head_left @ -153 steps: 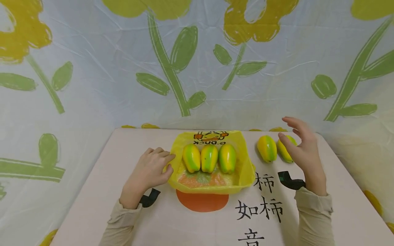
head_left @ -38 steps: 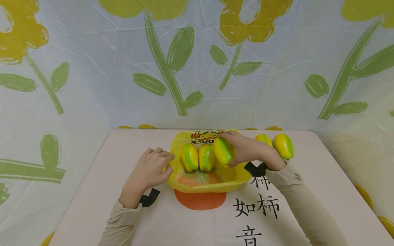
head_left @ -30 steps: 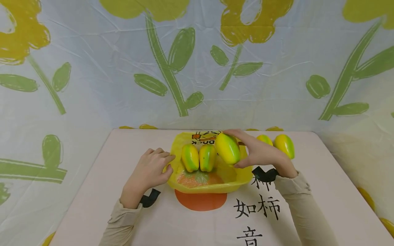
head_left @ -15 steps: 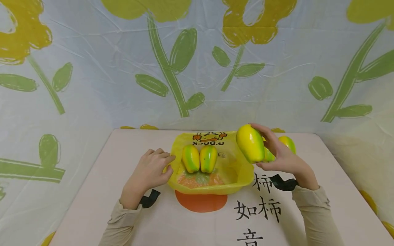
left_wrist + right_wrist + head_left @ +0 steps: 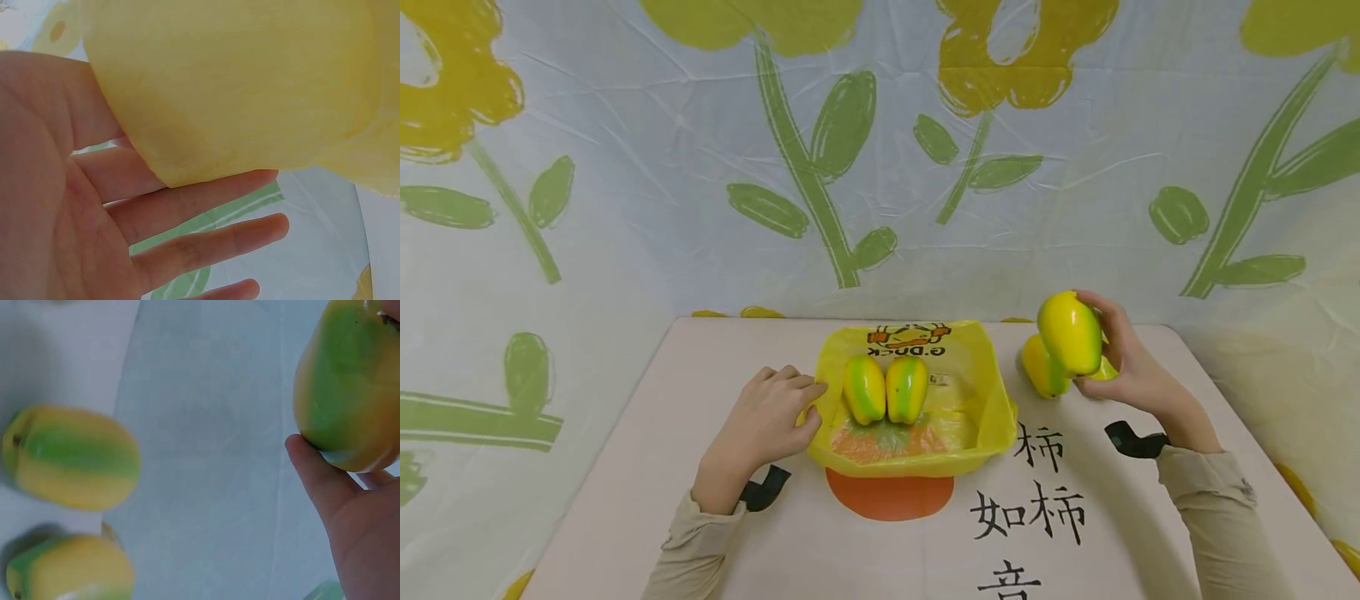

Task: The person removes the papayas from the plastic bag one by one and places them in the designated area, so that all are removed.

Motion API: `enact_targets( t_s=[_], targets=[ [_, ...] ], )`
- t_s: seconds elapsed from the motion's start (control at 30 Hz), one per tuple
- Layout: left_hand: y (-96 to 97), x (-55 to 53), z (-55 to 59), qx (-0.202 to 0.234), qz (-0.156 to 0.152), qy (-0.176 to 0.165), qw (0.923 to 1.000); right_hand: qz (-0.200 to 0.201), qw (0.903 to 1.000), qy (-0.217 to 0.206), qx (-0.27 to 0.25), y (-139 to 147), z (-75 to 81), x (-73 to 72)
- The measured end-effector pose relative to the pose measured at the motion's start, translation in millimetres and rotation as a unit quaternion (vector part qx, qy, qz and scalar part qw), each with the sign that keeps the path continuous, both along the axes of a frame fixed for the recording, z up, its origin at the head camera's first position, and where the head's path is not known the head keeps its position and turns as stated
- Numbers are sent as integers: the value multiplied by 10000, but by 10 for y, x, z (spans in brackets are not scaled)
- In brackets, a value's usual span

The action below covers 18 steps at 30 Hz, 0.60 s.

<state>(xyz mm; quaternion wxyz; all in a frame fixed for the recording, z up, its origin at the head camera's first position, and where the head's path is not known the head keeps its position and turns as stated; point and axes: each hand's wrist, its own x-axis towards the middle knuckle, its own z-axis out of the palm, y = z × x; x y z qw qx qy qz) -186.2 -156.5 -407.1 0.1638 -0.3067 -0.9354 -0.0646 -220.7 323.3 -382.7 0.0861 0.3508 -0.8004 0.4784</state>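
Pinching one yellow-green held fruit (image 5: 1070, 333) between thumb and fingers, your right hand (image 5: 1135, 373) has it up over the far right of the table (image 5: 647, 467). Its skin looks slick, so a loosened pinch could drop it; lowered carelessly, it could knock the left loose fruit (image 5: 1037, 373) or the right loose fruit (image 5: 1107, 369) and set either rolling. Your left hand (image 5: 767, 412) lies spread at the left edge of the yellow bag (image 5: 917, 463), where a tug could crumple the wall and tip the paired fruits (image 5: 864, 390) side by side inside. The head view hides much of both loose fruits; the right wrist view shows them more fully, with a narrow gap between. Only the left wrist view shows your straight left fingers (image 5: 212, 249) from the palm side, the bag overlapping some.
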Motion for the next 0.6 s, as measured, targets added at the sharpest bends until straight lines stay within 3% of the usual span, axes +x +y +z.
enact_targets(
  t_s=[0.3,0.6],
  targets=[
    [-17,-4,-4,15,0,53,10000,-968,9947,-253,238,416,-75,-130],
    [-19,4,9,23,3,91,10000,-1654,9840,-538,373,756,-205,-248]
  ],
)
